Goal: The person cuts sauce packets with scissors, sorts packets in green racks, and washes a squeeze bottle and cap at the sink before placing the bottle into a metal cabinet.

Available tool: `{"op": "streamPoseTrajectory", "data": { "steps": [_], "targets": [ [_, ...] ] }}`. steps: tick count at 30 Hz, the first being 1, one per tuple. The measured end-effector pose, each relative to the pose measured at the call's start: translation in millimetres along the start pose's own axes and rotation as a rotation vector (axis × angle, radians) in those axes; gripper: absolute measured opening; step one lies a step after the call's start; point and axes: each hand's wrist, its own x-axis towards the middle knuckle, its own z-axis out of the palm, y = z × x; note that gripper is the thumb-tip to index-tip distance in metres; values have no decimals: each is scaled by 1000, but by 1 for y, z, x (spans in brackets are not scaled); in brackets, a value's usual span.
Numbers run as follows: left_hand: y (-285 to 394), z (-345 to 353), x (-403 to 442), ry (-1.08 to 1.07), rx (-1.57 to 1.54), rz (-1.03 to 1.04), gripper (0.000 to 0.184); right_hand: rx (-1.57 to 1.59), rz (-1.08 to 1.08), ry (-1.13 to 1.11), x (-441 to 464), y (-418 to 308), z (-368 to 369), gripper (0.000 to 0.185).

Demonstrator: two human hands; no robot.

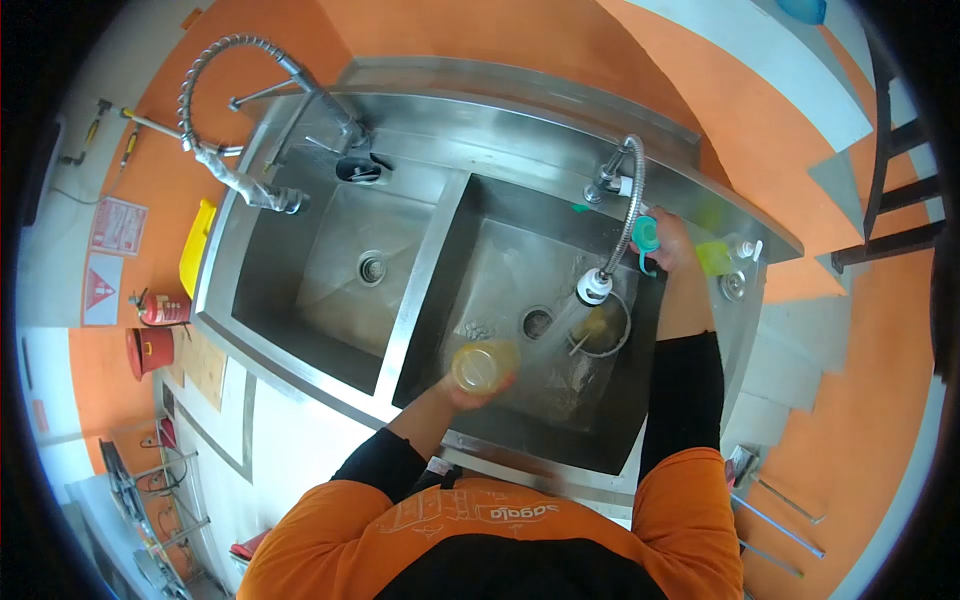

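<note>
In the head view, my left hand (462, 395) is wrapped round a yellowish see-through container (483, 366), its round end facing up, over the front of the right sink basin (500, 250). My right hand (675, 245) is at the basin's far right edge, its fingers closed on a teal lid (645, 234) beside the tap hose. Water runs from the white spray head (594, 287) down into the basin, between my hands. Under it stands a round see-through bowl (612, 338) with yellowish pieces inside, which I cannot make out.
To the left lies a second basin (340, 270) with a coiled spray tap (240, 45) over it. A bottle of yellow-green liquid (715, 257) rests on the right ledge. A fire extinguisher (160, 308) and a red bin (150, 352) are at the far left.
</note>
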Motion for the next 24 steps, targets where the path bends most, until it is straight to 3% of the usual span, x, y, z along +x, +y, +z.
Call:
{"op": "streamPoseTrajectory", "data": {
  "steps": [1, 6, 12, 14, 15, 18, 21, 23, 24],
  "targets": [
    [-3, -2, 1, 27, 59, 32, 60, -48, 51, 37, -8, -15, 6, 24],
    [-13, 13, -6, 280, 420, 125, 59, 215, -85, -109, 18, -44, 10, 28],
    [-25, 45, -30, 316, 528, 121, 72, 400, -261, -247, 14, -11, 1, 39],
    [-21, 49, -40, 280, 730, 75, 77, 576, -384, -256, -30, 11, 0, 35],
    [-19, 51, -47, 262, 831, 48, 80, 677, -396, -362, -47, 27, -9, 39],
    [-36, 116, -68, 195, 1190, 215, 93, 897, -478, -562, -112, 69, -22, 55],
    [-61, 206, -100, 54, 1589, 402, 97, 837, -557, -442, -188, 90, -22, 64],
    [-78, 249, -132, -45, 1787, 487, 101, 985, -665, -720, -226, 102, -33, 67],
    [-86, 266, -149, -149, 1715, 424, 102, 1048, -723, -862, -243, 105, -38, 69]
  ]
}}
